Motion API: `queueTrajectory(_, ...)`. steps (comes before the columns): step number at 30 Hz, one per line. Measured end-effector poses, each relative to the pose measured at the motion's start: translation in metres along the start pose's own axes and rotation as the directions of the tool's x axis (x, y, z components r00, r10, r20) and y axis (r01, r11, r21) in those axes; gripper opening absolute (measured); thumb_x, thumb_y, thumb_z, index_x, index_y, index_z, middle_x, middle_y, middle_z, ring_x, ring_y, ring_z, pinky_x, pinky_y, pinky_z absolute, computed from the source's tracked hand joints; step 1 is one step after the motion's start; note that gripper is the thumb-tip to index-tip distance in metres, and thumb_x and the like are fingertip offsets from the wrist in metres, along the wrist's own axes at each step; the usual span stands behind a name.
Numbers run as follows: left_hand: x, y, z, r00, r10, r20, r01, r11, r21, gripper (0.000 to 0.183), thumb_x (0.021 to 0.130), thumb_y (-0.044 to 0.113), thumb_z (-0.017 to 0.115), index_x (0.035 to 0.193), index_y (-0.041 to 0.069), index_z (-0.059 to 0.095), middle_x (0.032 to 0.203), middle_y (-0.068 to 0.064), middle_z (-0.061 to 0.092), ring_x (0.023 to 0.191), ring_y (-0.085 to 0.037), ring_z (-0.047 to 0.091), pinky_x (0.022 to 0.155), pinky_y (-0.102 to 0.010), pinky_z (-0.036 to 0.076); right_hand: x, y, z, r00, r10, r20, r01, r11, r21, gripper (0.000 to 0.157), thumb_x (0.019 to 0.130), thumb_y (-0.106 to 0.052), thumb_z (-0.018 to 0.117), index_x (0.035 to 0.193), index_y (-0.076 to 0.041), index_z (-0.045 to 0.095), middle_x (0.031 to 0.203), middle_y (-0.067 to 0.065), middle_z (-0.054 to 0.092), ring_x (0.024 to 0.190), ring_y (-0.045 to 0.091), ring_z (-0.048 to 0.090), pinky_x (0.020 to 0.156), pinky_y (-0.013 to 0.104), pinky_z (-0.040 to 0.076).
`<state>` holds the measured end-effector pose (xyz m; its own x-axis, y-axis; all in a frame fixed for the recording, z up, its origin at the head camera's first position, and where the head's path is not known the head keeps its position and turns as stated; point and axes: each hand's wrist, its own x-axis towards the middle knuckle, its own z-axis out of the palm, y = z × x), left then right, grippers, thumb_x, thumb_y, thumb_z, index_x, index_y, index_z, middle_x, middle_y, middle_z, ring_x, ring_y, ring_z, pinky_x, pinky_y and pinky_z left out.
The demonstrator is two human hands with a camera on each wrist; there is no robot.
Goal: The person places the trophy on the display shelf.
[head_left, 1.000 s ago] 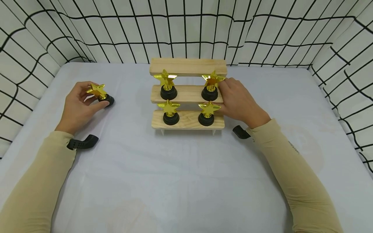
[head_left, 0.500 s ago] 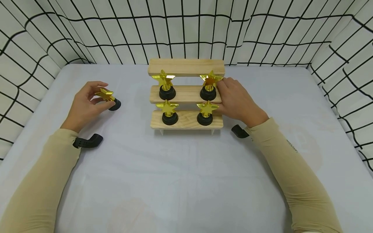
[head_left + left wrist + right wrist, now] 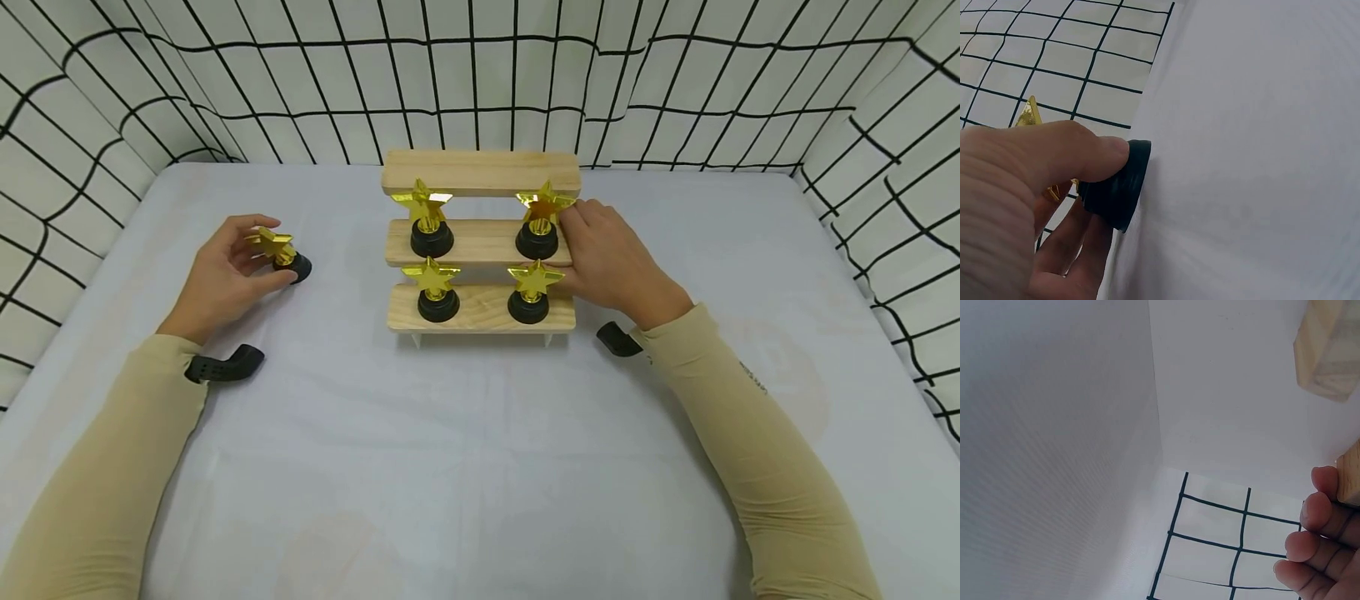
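Observation:
On the left of the head view, my left hand [image 3: 223, 279] pinches a small gold star trophy [image 3: 302, 267] by its round black base, thumb in front. The left wrist view shows the base [image 3: 1124, 190] against the white cloth; fingers partly cover the gold star. My right hand [image 3: 613, 265] grips the right end of the middle plank of a three-tier wooden display stand [image 3: 482, 172]. Fingertips [image 3: 1316, 509] at the plank's end appear in the right wrist view. Two star trophies [image 3: 431, 240] stand on the middle tier and two more [image 3: 438, 306] on the lowest tier.
White cloth [image 3: 480, 467] covers the table. Black wire grid panels [image 3: 472, 108] close off the back and both sides. The stand's top plank bears no trophy. Each wrist wears a black device [image 3: 225, 365].
My left hand has moved a little right and toward me with the trophy, mostly in the first half second; the trophy has become more upright. My right hand stays at the stand.

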<state>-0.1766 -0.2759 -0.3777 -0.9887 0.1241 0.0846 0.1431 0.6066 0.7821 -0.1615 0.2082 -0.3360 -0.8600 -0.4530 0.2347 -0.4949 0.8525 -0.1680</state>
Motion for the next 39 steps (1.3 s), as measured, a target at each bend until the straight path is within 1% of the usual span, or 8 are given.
queueTrajectory(5, -0.001, -0.002, 0.002, 1.000, -0.012, -0.022, 0.013, 1.000, 0.012, 0.075, 0.084, -0.001, 0.083, 0.145, 0.025, 0.048, 0.129, 0.024, 0.051, 0.115, 0.010, 0.054, 0.100, 0.002, 0.046, -0.001, 0.001, 0.000, 1.000, 0.003, -0.007, -0.003, 1.000, 0.000, 0.067, 0.087, -0.063, 0.073, 0.105, -0.001, 0.055, 0.097, 0.013, 0.058, 0.091, 0.030, 0.050, 0.077, 0.042, 0.044)
queueTrajectory(11, -0.002, -0.001, 0.003, 0.998, 0.009, -0.068, -0.007, 1.000, 0.029, 0.070, 0.084, 0.002, 0.084, 0.140, 0.025, 0.050, 0.126, 0.025, 0.052, 0.111, 0.009, 0.056, 0.098, 0.002, 0.047, -0.001, 0.000, 0.000, 1.000, 0.004, -0.008, -0.004, 1.000, -0.001, 0.067, 0.087, -0.062, 0.073, 0.106, -0.001, 0.055, 0.096, 0.013, 0.057, 0.089, 0.030, 0.049, 0.075, 0.041, 0.042)
queueTrajectory(15, -0.003, 0.001, 0.002, 0.997, 0.012, -0.075, -0.010, 0.999, 0.033, 0.067, 0.084, 0.005, 0.085, 0.138, 0.028, 0.052, 0.127, 0.024, 0.053, 0.112, 0.010, 0.055, 0.100, 0.001, 0.047, 0.000, 0.000, 0.000, 1.000, 0.008, -0.008, -0.008, 1.000, -0.002, 0.067, 0.087, -0.063, 0.073, 0.106, -0.001, 0.056, 0.096, 0.013, 0.058, 0.091, 0.030, 0.051, 0.077, 0.042, 0.044)
queueTrajectory(20, -0.002, 0.003, 0.002, 0.996, 0.054, -0.077, -0.053, 0.998, 0.015, 0.066, 0.084, 0.004, 0.085, 0.139, 0.028, 0.056, 0.131, 0.019, 0.055, 0.113, 0.009, 0.057, 0.100, 0.001, 0.047, 0.000, -0.001, -0.001, 1.000, 0.002, -0.004, -0.002, 1.000, -0.006, 0.070, 0.087, -0.065, 0.072, 0.109, 0.000, 0.057, 0.098, 0.014, 0.061, 0.095, 0.031, 0.054, 0.081, 0.044, 0.047)
queueTrajectory(24, 0.000, 0.005, 0.002, 0.993, 0.069, -0.092, -0.070, 0.997, -0.012, 0.067, 0.084, 0.001, 0.084, 0.140, 0.026, 0.058, 0.132, 0.017, 0.055, 0.113, 0.007, 0.058, 0.099, 0.002, 0.046, -0.001, -0.001, 0.000, 1.000, -0.001, -0.013, 0.001, 1.000, -0.007, 0.068, 0.087, -0.063, 0.073, 0.106, -0.001, 0.056, 0.096, 0.013, 0.059, 0.092, 0.030, 0.052, 0.077, 0.043, 0.045)
queueTrajectory(31, 0.002, 0.018, -0.001, 0.993, 0.046, -0.107, -0.043, 0.999, 0.029, 0.068, 0.085, 0.009, 0.085, 0.141, 0.027, 0.052, 0.131, 0.018, 0.056, 0.110, 0.006, 0.057, 0.100, 0.002, 0.046, -0.001, 0.000, -0.001, 1.000, 0.000, -0.006, 0.000, 1.000, -0.003, 0.066, 0.088, -0.062, 0.073, 0.106, -0.001, 0.055, 0.098, 0.013, 0.058, 0.092, 0.030, 0.051, 0.078, 0.043, 0.045)
queueTrajectory(35, 0.003, 0.024, -0.004, 0.990, 0.061, -0.127, -0.057, 0.998, 0.035, 0.066, 0.084, 0.008, 0.086, 0.136, 0.026, 0.050, 0.124, 0.020, 0.056, 0.107, 0.005, 0.059, 0.099, 0.002, 0.047, -0.001, 0.000, -0.002, 1.000, 0.005, 0.005, -0.005, 1.000, 0.001, 0.066, 0.088, -0.062, 0.073, 0.107, -0.001, 0.056, 0.099, 0.013, 0.059, 0.093, 0.030, 0.052, 0.079, 0.043, 0.045)
queueTrajectory(39, 0.005, 0.032, -0.008, 0.990, 0.071, -0.121, -0.069, 0.997, 0.019, 0.064, 0.082, 0.006, 0.086, 0.133, 0.025, 0.052, 0.121, 0.021, 0.058, 0.106, 0.003, 0.060, 0.098, 0.002, 0.047, 0.000, 0.000, -0.001, 1.000, 0.000, 0.002, 0.000, 1.000, 0.002, 0.066, 0.088, -0.062, 0.072, 0.107, -0.001, 0.056, 0.099, 0.014, 0.060, 0.094, 0.031, 0.053, 0.080, 0.044, 0.047)
